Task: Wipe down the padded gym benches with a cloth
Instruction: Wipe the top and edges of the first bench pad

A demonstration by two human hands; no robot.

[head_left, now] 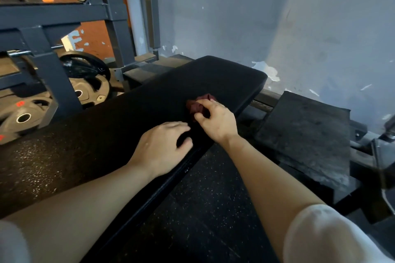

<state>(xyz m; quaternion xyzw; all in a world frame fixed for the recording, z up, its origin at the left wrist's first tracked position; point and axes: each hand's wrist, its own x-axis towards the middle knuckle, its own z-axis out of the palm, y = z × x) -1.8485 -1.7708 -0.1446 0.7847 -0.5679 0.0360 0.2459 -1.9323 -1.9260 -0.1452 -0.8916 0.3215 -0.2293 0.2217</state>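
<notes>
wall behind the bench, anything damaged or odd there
Yes. The grey wall has paint flaking off in white patches, the largest just beyond the far end of the black bench, near the floor.

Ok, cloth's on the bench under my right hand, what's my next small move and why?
Probably sweep the right hand, which grips the bunched red cloth, toward the bench far end; the left hand rests flat, bracing the pad.
</notes>
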